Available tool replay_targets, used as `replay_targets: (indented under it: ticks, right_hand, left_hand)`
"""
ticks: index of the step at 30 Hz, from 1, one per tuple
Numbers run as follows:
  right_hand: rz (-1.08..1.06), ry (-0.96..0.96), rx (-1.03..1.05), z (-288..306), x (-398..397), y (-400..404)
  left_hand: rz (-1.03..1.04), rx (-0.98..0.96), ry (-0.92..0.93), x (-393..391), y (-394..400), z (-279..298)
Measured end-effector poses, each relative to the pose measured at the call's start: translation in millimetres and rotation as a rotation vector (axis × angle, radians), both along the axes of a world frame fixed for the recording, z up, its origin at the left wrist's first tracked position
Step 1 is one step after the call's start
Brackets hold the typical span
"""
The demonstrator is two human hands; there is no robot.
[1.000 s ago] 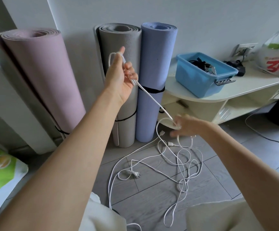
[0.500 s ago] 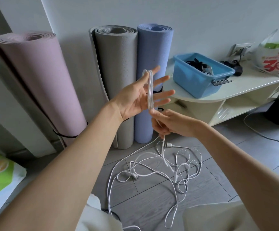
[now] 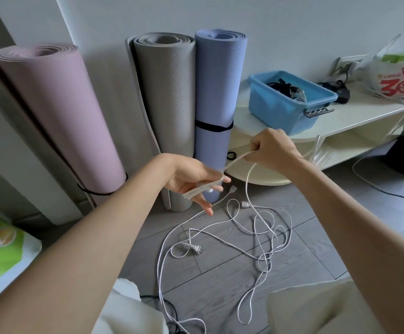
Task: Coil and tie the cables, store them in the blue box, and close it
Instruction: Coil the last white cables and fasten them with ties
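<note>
While most of the white cable (image 3: 222, 239) lies in loose tangled loops on the grey floor (image 3: 316, 251) between the person's knees and the low shelf unit, its two-pin plug (image 3: 196, 248) resting flat on a tile, both hands hold a folded bundle of it above the mess. The left hand (image 3: 191, 179) has its grip around one end of the bundle, thumb pressing the strands against the curled fingers while the lower fingers hang spread. The right hand (image 3: 272, 148), a little higher and farther out, has its grip pinched shut on the other end, so the doubled strands run taut between the two hands; one strand drops from the right hand down to the pile. Behind the hands three rolled mats stand against the wall: a pink mat (image 3: 51, 116) leaning at the left, a grey mat (image 3: 169, 112) and a blue mat (image 3: 217, 92) upright, just beside each other. Farther right, the blue box (image 3: 283, 112) sits open on the pale tabletop (image 3: 364, 114), dark cables (image 3: 286, 88) inside it, and a printed plastic bag (image 3: 398, 78) lies near the wall socket (image 3: 348, 65).
</note>
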State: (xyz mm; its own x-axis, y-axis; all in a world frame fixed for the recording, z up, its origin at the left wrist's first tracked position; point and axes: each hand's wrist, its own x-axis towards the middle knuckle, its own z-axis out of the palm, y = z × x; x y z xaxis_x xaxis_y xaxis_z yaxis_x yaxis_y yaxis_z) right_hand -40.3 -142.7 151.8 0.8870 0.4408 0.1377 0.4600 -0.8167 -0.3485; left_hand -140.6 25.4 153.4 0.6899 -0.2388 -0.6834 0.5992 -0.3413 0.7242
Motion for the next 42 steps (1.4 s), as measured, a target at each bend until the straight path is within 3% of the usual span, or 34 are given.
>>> replay_targets:
  ticks: [3,6,10,12,16,19,21,26,28,30,32,35,40,42]
  right_hand:
    - [0.043,0.059,-0.052,5.8,-5.5,7.7]
    - [0.221,0.343,0.024,14.5,-19.1,13.0]
    - [0.412,0.606,0.127,22.6,-30.0,12.5]
    - [0.425,0.565,0.05,17.8,-30.1,11.2]
    - [0.345,0.42,0.008,5.6,-26.7,7.4]
    - [0.303,0.314,-0.143,-3.6,-27.2,8.0]
    - [0.249,0.275,-0.233,-9.7,-25.3,7.2]
    - [0.083,0.25,-0.473,-30.9,-15.4,-6.3]
    - [0.071,0.315,-0.462,-37.5,-11.4,-7.5]
    - [0.161,0.39,-0.301,-36.9,-11.5,2.1]
    - [0.284,0.493,0.022,-29.3,-17.2,17.8]
    - [0.441,0.792,0.465,-13.8,-28.5,35.2]
    - [0.535,0.916,0.645,-7.9,-41.7,42.4]
    - [0.505,0.925,0.597,-6.5,-52.2,45.9]
  left_hand:
    - [0.229,0.208,-0.104,8.9,0.8,-11.1]
    - [0.504,0.174,-0.225,17.3,1.2,-16.1]
    - [0.868,-0.093,-0.391,33.0,3.8,-9.4]
    - [1.067,-0.324,-0.45,40.1,9.0,-1.9]
    - [1.228,-0.785,-0.604,39.4,24.8,11.6]
    - [1.197,-1.144,-0.741,33.7,29.4,23.7]
    - [1.133,-1.256,-0.769,31.5,27.4,30.3]
    - [0.874,-1.288,-0.659,25.1,25.6,48.5]
    - [0.766,-1.272,-0.663,22.8,28.1,54.0]
    - [0.701,-1.161,-0.672,21.0,23.5,53.2]
    - [0.688,-1.045,-0.671,20.9,13.8,46.8]
    - [0.738,-0.941,-0.662,24.8,2.9,41.5]
    - [0.801,-0.938,-0.668,32.5,-1.4,41.8]
    - [0.809,-0.935,-0.675,35.5,-2.6,43.5]
